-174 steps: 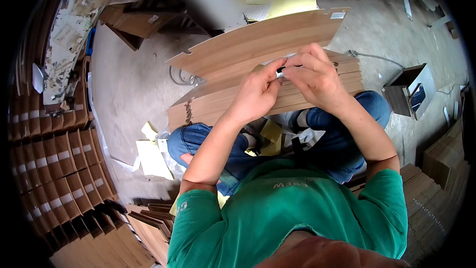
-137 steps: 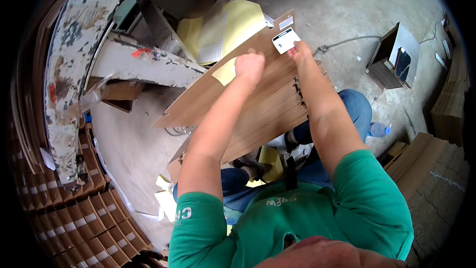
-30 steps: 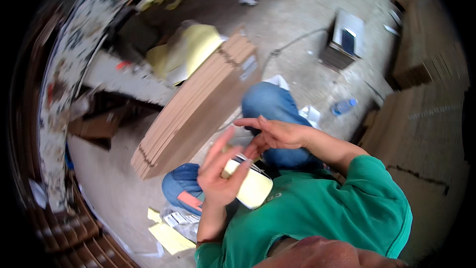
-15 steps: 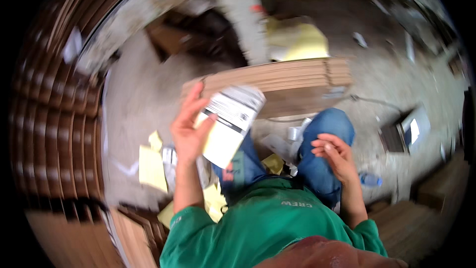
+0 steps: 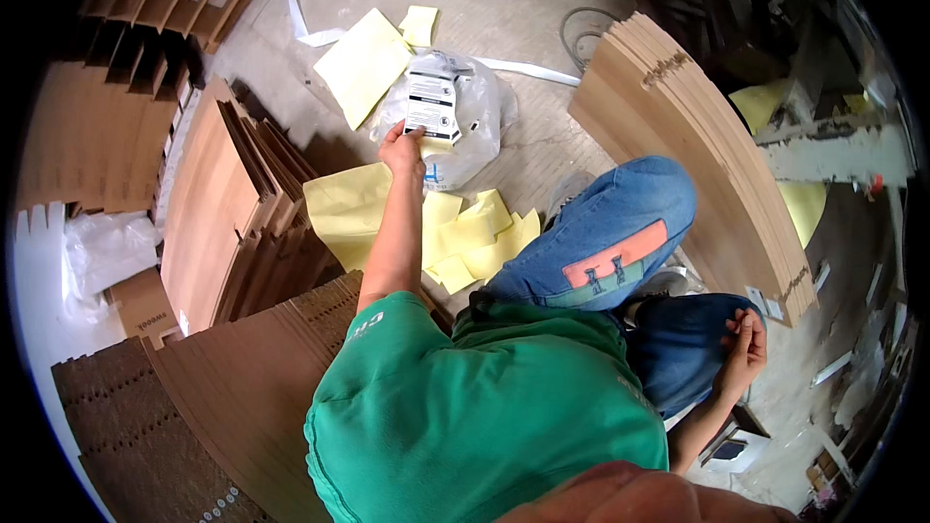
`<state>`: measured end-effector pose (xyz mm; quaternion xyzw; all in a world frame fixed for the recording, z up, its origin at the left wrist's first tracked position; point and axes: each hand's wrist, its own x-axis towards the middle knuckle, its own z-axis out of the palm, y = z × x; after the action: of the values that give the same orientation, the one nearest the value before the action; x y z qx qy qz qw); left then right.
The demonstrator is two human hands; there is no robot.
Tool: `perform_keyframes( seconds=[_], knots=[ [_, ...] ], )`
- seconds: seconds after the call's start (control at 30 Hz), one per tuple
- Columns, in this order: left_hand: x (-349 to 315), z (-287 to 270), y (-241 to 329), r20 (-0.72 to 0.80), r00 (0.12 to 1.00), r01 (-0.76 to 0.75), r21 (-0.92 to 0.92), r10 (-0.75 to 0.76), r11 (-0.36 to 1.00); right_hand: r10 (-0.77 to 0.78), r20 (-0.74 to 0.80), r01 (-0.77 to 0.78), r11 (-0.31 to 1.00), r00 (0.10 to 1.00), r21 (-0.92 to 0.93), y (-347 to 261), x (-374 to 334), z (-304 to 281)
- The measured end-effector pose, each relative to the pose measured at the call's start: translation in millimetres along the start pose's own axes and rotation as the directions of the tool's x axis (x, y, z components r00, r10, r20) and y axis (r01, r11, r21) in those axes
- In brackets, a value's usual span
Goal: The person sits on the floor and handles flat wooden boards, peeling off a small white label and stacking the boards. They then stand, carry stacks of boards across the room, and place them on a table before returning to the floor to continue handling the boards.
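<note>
My left hand reaches out over a clear plastic bag on the floor, fingers closed on the lower edge of a label sheet. The sheet is white with black bars and fine print, and a bit of yellow shows at its bottom. Around the bag lie yellow paper sheets, and more crumpled yellow papers are heaped nearer to me. My right hand is by my right knee, its fingers curled together; whether anything small is between the fingertips cannot be made out.
A long stack of flat cardboard stands on edge at the right. Brown panels lean at the left, with more cardboard near me. White strapping and a coiled dark cord lie on the floor. A small box is lower right.
My view has swung left, away from the cardboard stack. The left hand has carried the label sheet from above my lap to the plastic bag. My right hand has come to the right knee.
</note>
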<state>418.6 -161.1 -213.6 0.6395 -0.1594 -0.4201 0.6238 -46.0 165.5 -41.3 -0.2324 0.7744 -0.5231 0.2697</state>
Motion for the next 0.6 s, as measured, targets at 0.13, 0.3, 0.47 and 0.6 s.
perform_keyframes(
  seconds=[0.13, 0.3, 0.47, 0.6],
  knots=[
    [45, -7, -33, -0.288, 0.951, 0.144, 0.098, -0.111, 0.985, 0.04, 0.055, -0.039, 0.999, 0.998, -0.017, -1, 29, 10],
    [22, 41, -47, 0.334, 0.733, -0.548, 0.807, 0.592, 0.222, -0.142, 0.121, 0.157, 0.98, 0.982, -0.124, -18, 73, 37],
    [-58, 164, -37, 0.624, 0.763, -0.484, 0.384, 0.165, 0.787, -0.371, 0.063, 0.358, 0.82, 0.927, -0.447, -26, 127, 50],
    [-83, 249, -27, 0.615, 0.774, -0.261, 0.091, 0.152, 0.961, -0.373, 0.145, 0.381, 0.701, 0.916, -0.603, -28, 157, 43]
  ],
)
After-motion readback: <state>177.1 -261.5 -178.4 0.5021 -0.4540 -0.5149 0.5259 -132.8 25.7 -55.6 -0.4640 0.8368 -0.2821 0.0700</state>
